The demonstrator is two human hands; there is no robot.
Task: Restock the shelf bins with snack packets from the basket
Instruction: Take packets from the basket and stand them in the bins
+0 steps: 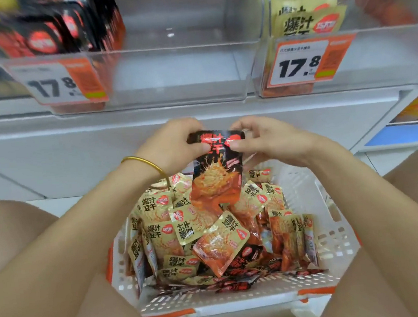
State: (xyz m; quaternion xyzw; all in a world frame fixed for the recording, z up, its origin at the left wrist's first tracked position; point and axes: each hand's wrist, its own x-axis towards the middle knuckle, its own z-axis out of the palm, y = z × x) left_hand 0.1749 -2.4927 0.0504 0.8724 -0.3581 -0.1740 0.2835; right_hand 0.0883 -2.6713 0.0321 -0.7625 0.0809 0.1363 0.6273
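Observation:
A black and red snack packet (217, 173) hangs upright above the basket. My left hand (175, 146) pinches its top left corner and my right hand (260, 139) pinches its top right corner. Below it the white basket (336, 237) with orange trim holds several yellow packets (219, 235) and black packets (243, 261) in a loose heap. On the shelf above, the middle clear bin (175, 78) has nothing in it. The left bin (57, 29) holds black packets standing in a row, and the right bin (311, 16) holds yellow packets.
Orange and white price tags reading 17.8 hang on the left bin front (61, 84) and the right bin front (306, 61). A lower shelf edge (408, 135) juts out at the right. My knees flank the basket on both sides.

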